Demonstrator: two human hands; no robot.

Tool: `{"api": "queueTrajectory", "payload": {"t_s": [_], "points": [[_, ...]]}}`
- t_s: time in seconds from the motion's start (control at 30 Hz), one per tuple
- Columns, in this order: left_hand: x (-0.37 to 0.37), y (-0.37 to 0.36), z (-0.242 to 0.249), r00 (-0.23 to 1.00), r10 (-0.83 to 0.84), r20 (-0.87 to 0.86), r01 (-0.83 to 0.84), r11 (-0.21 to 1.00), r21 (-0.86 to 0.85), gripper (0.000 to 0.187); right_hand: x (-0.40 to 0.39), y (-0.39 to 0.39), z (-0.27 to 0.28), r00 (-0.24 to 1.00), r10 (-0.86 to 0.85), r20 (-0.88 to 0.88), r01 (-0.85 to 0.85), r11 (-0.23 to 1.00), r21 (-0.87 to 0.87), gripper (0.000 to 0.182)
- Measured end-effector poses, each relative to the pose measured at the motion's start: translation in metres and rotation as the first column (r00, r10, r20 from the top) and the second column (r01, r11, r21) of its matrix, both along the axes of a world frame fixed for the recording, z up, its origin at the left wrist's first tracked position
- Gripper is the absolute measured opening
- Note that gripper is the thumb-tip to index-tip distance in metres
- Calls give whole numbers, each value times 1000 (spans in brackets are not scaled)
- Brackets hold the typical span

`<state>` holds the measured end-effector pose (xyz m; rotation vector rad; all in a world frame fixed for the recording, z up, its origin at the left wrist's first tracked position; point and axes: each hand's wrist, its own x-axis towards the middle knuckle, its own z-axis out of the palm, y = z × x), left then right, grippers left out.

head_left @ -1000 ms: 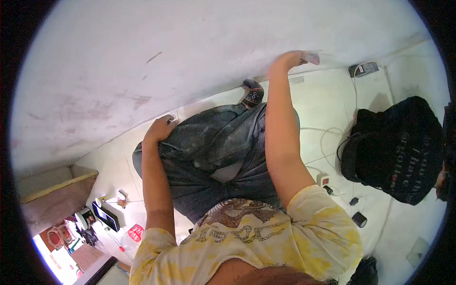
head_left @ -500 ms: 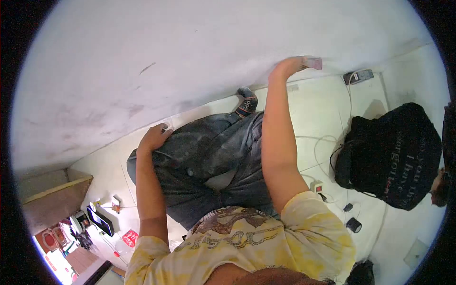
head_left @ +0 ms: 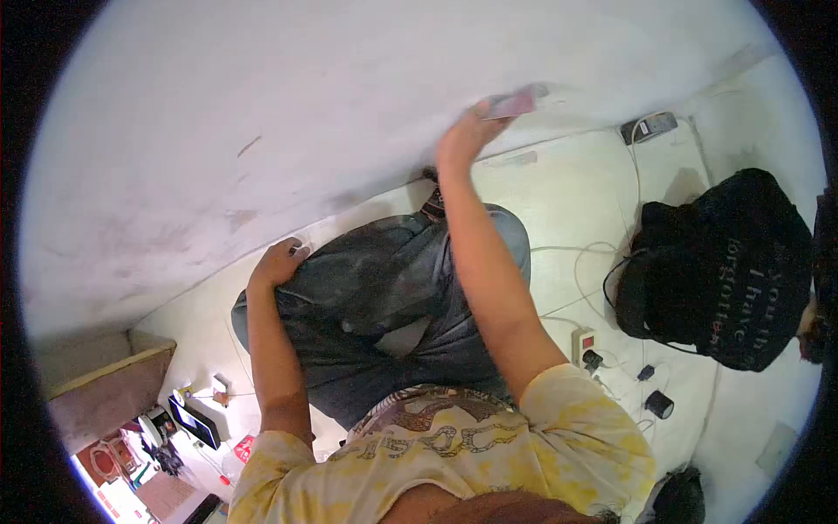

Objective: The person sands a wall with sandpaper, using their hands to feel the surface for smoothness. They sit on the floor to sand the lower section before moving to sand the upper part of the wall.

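My right hand (head_left: 469, 137) is closed on a small reddish piece of sandpaper (head_left: 513, 105), which lies against the pale wall (head_left: 367, 79) low down, just above the floor. My left hand (head_left: 281, 262) rests on my bent knee in dark, dusty trousers (head_left: 349, 279). Its fingers hang loosely over the knee close to the wall's foot, and no object shows in them. Scuffs and grey smudges mark the wall between and left of the hands. A dark patterned sock (head_left: 434, 205) on my foot shows partly behind the right forearm.
On the right lie a black bag with lettering (head_left: 733, 271), a dark adapter (head_left: 648, 128) by the wall, a power strip (head_left: 585, 343) and loose cables. A phone-like device (head_left: 194, 423), a bottle (head_left: 237, 454) and a wooden board (head_left: 113, 384) are at the lower left.
My right hand has moved left and slightly up along the wall with the sandpaper. My left hand stays on the knee. The view has shifted slightly.
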<state>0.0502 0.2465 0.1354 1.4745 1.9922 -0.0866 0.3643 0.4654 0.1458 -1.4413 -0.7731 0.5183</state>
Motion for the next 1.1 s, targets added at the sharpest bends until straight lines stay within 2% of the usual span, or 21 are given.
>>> {"api": "queueTrajectory", "payload": {"t_s": [0.03,0.13,0.17,0.27,0.33,0.37,0.47,0.57,0.67,0.73,0.77,0.83,0.9,0.93,0.97,1.0,1.07,1.1], "points": [[-4,3,-3,1000,-6,3,6,1000,-11,49,-4,-5,0,989,13,147,-9,999,-31,67],[-6,0,-8,998,21,52,-22,999,27,49,24,23,17,990,-56,-131,84,973,217,67],[-6,-3,-7,996,44,76,-48,997,54,49,36,31,17,973,-36,-229,82,978,194,67],[7,-3,10,1000,25,8,-25,1000,-19,52,48,33,33,879,-4,-476,58,993,99,65],[8,-4,10,1000,27,-1,-27,999,-32,52,22,11,27,997,-9,-71,20,989,144,64],[7,1,11,1000,20,-8,-21,999,-32,52,15,7,22,990,-25,138,2,986,168,64],[-5,4,-2,1000,0,9,0,1000,-10,53,10,4,-1,986,68,154,-83,992,91,65],[2,1,8,998,62,4,-62,998,-3,53,53,54,-25,991,82,-109,-70,992,106,68],[5,-5,9,999,39,11,-39,999,2,54,35,44,12,930,-53,-363,141,965,219,70],[8,-3,14,998,54,9,-54,998,-10,54,5,6,15,998,-35,49,23,975,221,71],[10,0,14,998,58,11,-58,998,-15,54,-4,-4,12,966,-26,259,-30,978,207,72],[6,5,9,998,62,26,-62,998,-16,54,-3,7,-6,966,-45,253,8,989,147,74],[2,5,5,998,59,34,-60,998,5,54,14,24,-16,992,1,-130,18,989,145,74],[1,1,4,998,59,36,-60,998,27,54,36,33,-8,870,69,-488,19,985,172,74],[1,-2,4,997,60,40,-62,997,54,54,45,40,8,620,137,-772,30,980,198,74],[2,-2,5,998,51,37,-53,998,42,54,35,19,55,656,7,-754,25,999,30,73],[6,-5,7,999,25,37,-25,1000,11,54,19,31,-1,912,-42,-407,98,988,118,72],[4,-2,7,999,19,26,-20,1000,9,53,15,38,-16,976,-84,-202,122,975,185,72]]}}
